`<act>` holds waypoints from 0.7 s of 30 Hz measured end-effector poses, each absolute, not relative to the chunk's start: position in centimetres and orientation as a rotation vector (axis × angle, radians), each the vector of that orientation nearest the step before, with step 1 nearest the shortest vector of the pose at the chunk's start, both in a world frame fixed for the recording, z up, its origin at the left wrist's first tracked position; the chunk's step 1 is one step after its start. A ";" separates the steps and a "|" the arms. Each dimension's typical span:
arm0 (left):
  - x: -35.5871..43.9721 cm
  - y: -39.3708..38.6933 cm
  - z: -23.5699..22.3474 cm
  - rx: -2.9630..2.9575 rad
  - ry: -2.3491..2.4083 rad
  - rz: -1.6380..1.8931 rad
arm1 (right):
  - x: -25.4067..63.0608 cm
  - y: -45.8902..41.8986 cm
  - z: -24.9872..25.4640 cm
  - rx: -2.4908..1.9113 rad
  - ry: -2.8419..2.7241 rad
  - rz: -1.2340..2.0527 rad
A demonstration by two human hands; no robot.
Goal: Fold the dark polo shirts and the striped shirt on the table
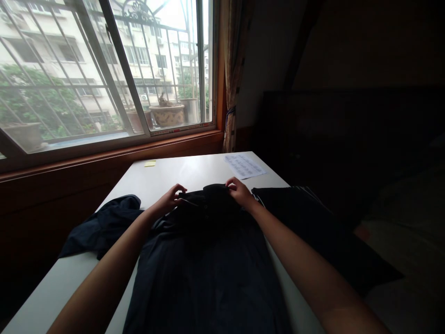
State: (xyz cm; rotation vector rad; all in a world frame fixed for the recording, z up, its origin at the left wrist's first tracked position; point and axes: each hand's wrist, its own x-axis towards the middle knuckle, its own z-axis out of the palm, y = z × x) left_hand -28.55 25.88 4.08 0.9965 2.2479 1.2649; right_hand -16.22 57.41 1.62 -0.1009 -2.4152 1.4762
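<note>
A dark navy shirt (pixel 208 264) lies spread on the white table (pixel 194 169), its body running toward me. The collar (pixel 215 189) is at the far end, with a thin white line along one edge and small buttons below it. My left hand (pixel 171 197) pinches the left end of the collar between thumb and fingers. At the collar's right side, my right hand (pixel 238 189) grips the fabric in a similar pinch. Dark cloth (pixel 104 222) lies bunched on the left, and more dark cloth (pixel 313 227) stretches right past the table edge; shadow hides where these join the shirt.
A printed sheet of paper (pixel 245 166) lies at the table's far right, and a yellow sticky note (pixel 150 163) at its far left. Beyond the table are a barred window (pixel 146 60) with flowerpots outside and a tied curtain (pixel 231 88). The right side is very dark.
</note>
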 end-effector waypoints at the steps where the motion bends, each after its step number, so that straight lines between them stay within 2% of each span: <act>1: -28.3 25.9 4.2 0.981 2.178 1.322 | -16.3 57.2 1.7 -0.088 -2.400 1.465; 5: -27.4 25.9 4.8 0.917 2.027 1.423 | -16.6 56.9 1.7 0.015 -2.282 1.487; 10: -27.9 25.8 4.1 0.904 2.144 1.444 | -16.6 57.4 1.2 0.046 -2.191 1.596; 17: -28.8 26.0 3.0 0.996 2.243 1.698 | -16.0 58.4 0.3 0.177 -2.339 1.807; 21: -28.5 26.4 3.2 1.049 2.334 1.706 | -16.2 58.2 0.0 0.185 -2.537 1.670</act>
